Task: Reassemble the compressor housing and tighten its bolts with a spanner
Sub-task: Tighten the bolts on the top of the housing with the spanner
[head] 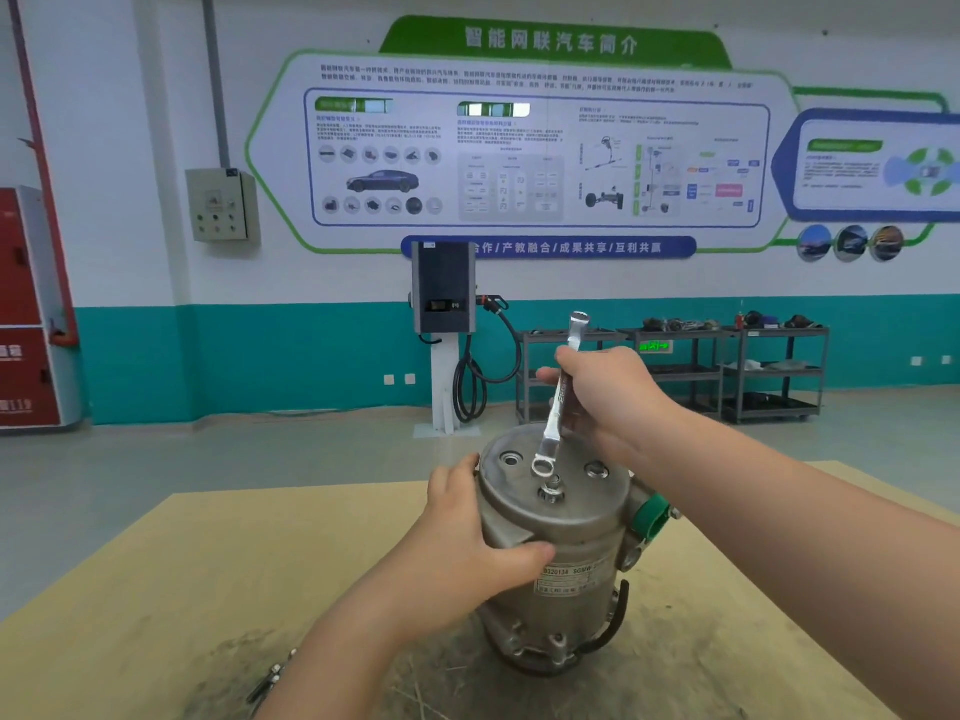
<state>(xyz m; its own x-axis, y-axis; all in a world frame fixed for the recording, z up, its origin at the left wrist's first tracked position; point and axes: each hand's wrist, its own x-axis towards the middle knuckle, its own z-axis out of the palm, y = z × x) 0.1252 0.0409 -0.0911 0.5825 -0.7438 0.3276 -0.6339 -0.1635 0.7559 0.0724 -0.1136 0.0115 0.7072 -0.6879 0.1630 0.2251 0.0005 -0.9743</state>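
Observation:
A grey metal compressor stands upright on the tan worktable, with a label on its side and a green cap at its right. My left hand grips the housing's left side, thumb across the front. My right hand holds a silver ring spanner by its shaft, tilted nearly upright. The spanner's lower ring hovers just above the housing's top face, slightly behind a bolt that stands in the middle of that face. Two empty bolt holes show on the top face.
Loose bolts lie on the table near its front left, beside my left forearm. Beyond the table are an open floor, a charging post and metal shelf carts along the wall.

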